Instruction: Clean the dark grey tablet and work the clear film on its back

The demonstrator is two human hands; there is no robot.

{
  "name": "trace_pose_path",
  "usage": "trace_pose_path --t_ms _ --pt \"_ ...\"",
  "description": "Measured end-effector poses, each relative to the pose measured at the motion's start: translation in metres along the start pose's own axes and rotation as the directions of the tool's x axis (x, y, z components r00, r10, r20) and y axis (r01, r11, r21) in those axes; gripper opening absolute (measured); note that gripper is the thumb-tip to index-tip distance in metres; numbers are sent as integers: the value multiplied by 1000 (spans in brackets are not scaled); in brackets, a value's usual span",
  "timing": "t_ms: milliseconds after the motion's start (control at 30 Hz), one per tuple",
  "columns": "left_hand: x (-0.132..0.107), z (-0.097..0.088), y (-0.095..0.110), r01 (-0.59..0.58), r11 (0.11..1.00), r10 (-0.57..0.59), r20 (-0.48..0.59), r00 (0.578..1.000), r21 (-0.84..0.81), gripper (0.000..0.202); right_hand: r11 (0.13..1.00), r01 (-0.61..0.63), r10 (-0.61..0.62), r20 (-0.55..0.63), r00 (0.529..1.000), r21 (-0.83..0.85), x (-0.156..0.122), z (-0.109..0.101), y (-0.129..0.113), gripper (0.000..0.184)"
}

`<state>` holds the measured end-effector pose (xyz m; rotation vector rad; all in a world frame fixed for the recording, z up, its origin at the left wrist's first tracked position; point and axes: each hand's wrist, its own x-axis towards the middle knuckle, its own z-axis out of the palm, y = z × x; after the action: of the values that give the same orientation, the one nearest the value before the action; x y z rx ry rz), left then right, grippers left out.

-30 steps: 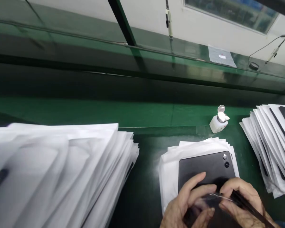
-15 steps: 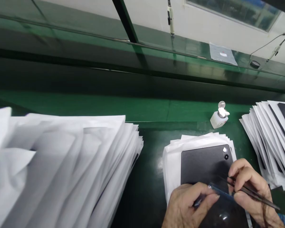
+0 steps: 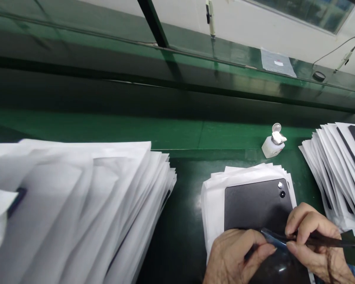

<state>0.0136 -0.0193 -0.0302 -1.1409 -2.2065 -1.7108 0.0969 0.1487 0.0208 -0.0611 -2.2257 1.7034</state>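
A dark grey tablet back cover [image 3: 256, 207] with two small camera holes lies on a stack of white sheets [image 3: 214, 201] at the lower right. My left hand [image 3: 233, 256] rests on the cover's near part and pinches a thin bluish clear film strip [image 3: 272, 236]. My right hand [image 3: 312, 240] holds black tweezers [image 3: 328, 240] whose tips meet that strip. The cover's near edge is hidden under both hands.
A large fanned stack of white sleeves [image 3: 85, 205] fills the left. Another fanned stack with dark covers [image 3: 340, 169] lies at the right edge. A small white dispenser bottle [image 3: 272, 145] stands behind the cover. Beyond runs a green conveyor [image 3: 136, 130].
My left hand drew its fingers together from spread over the cover into a pinch on the film strip. My right hand with the tweezers shifted right and levelled out.
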Motion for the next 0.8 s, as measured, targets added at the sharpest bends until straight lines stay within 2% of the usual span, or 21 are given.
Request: trace_pose_path --t_ms 200,633,800 --pt "-2 0 0 2 1000 -2 4 1000 1 37 1000 -16 16 21 1000 -20 -1 0 3 20" --pt "0 1 0 -3 1000 3 -13 1000 20 37 999 21 -20 -29 999 40 -4 2 8 21" --pt "2 -4 3 38 998 -40 41 998 58 37 992 81 -79 -27 997 96 -5 5 13 23"
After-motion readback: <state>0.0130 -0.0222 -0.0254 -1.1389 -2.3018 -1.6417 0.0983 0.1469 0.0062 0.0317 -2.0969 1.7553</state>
